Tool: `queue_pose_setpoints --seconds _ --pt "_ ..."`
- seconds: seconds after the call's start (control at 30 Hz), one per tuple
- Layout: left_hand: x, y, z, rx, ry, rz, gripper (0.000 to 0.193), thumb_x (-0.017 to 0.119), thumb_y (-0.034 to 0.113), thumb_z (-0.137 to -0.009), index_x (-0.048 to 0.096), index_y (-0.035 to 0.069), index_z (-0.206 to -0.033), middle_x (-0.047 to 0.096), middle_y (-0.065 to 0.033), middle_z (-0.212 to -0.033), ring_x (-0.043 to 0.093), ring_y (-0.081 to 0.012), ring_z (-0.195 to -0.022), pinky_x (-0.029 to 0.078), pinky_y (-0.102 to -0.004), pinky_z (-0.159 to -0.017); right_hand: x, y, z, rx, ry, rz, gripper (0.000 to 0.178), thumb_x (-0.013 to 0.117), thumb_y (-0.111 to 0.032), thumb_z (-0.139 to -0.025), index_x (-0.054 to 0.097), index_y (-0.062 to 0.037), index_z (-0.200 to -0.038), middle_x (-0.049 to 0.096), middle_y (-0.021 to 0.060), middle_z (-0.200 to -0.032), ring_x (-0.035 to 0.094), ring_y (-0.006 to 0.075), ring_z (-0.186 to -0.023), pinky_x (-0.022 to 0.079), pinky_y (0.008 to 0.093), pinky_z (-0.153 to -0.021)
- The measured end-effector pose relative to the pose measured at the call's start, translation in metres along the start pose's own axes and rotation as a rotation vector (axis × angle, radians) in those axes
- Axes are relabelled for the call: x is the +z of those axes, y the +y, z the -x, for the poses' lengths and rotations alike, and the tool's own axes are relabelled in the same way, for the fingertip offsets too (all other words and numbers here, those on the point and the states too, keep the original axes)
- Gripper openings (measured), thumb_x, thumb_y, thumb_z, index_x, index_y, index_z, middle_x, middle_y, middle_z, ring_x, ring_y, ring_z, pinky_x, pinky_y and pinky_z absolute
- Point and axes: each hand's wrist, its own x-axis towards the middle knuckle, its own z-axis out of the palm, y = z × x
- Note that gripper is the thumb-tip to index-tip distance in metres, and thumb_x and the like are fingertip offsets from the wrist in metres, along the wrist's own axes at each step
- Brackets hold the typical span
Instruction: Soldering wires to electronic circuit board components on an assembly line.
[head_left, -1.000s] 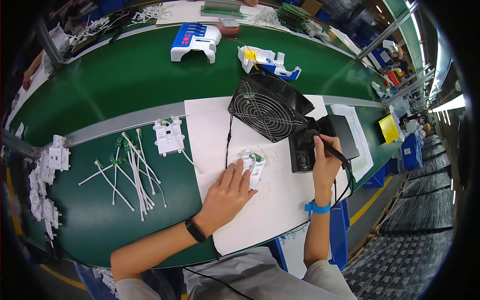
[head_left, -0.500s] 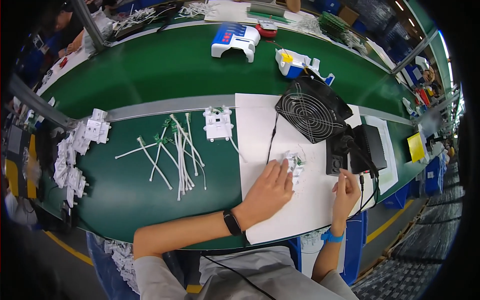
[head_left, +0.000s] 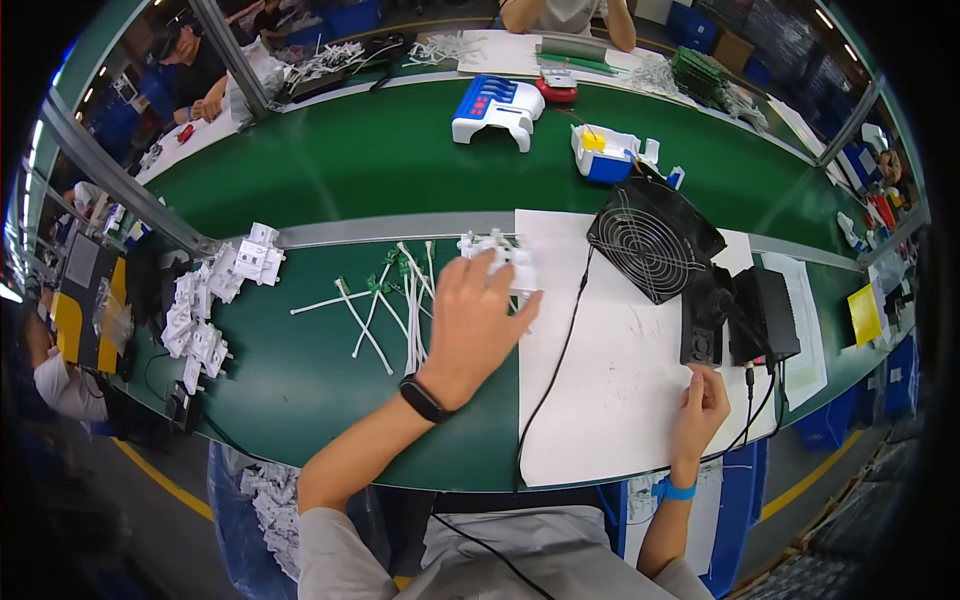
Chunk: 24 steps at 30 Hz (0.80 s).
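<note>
My left hand (head_left: 472, 325), with a black band at its wrist, reaches over the green bench top. Its fingers are closed on a white plastic housing (head_left: 520, 265), partly hidden beneath them; whether a second housing lies under it I cannot tell. Just left of this hand lie several white cables with small green boards (head_left: 412, 300), partly covered by the hand. My right hand (head_left: 702, 410), a blue band at its wrist, is held over the white sheet (head_left: 600, 420), near a black box. Its fingers are curled together, and anything between them is hidden.
A black fan with a wire grille (head_left: 652, 245) stands at the sheet's far right, beside a black power box (head_left: 765, 315) with cables. White housings (head_left: 205, 310) are heaped at left. Beyond the metal rail are a blue-and-white shell (head_left: 497, 110) and an open shell (head_left: 607, 155). Other people sit opposite.
My left hand has moved left, from the white sheet to the housing beside the cables. The small white part that was on the sheet has gone from there. My right hand stays near the black box.
</note>
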Motion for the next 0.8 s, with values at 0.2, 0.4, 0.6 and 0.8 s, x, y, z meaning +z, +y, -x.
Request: queue_pose_setpoints --seconds 0.2,0.4,0.6,0.8 --pt "-0.010 -0.013 0.025 -0.179 -0.188 -0.111 0.040 0.084 0.037 -0.080 0.076 0.002 -0.097 0.069 -0.0173 -0.118 0.071 -0.0354 -0.091 0.058 -0.0429 -0.075 0.007 -0.001 0.000 -0.028 -0.059 0.005 0.015 0.058 -0.009 -0.104 0.071 -0.0011 -0.101 0.050 -0.0038 -0.065 0.040 0.0033 -0.057 0.028 0.0239 -0.052" --pt "-0.028 -0.010 0.046 -0.207 -0.202 -0.004 0.054 0.080 0.045 -0.084 0.074 0.003 -0.116 0.062 -0.0228 -0.136 0.069 -0.0394 -0.106 0.059 -0.0450 -0.084 0.000 0.008 0.002 -0.049 -0.070 -0.009 0.016 0.057 -0.010 -0.105 0.071 -0.0029 -0.104 0.053 -0.0039 -0.069 0.040 0.0031 -0.058 0.029 0.0230 -0.052" --pt "-0.103 -0.127 0.030 -0.375 0.070 -0.342 0.057 0.082 0.043 -0.082 0.070 0.001 -0.118 0.069 -0.0194 -0.120 0.064 -0.0379 -0.112 0.050 -0.0466 -0.099 -0.003 -0.015 0.023 -0.129 -0.271 0.049 0.015 0.055 -0.006 -0.103 0.070 -0.0010 -0.101 0.052 -0.0028 -0.069 0.043 0.0043 -0.056 0.031 0.0225 -0.051" --pt "-0.144 -0.308 0.067 -0.343 -0.060 -0.712 0.098 0.085 0.043 -0.079 0.035 0.019 -0.160 0.043 -0.0256 -0.151 0.031 -0.0507 -0.146 0.029 -0.0579 -0.120 0.074 -0.122 0.071 -0.499 -0.920 -0.143 0.014 0.066 -0.002 -0.091 0.072 -0.0033 -0.103 0.062 0.0067 -0.074 0.056 0.0139 -0.060 0.041 0.0285 -0.053"
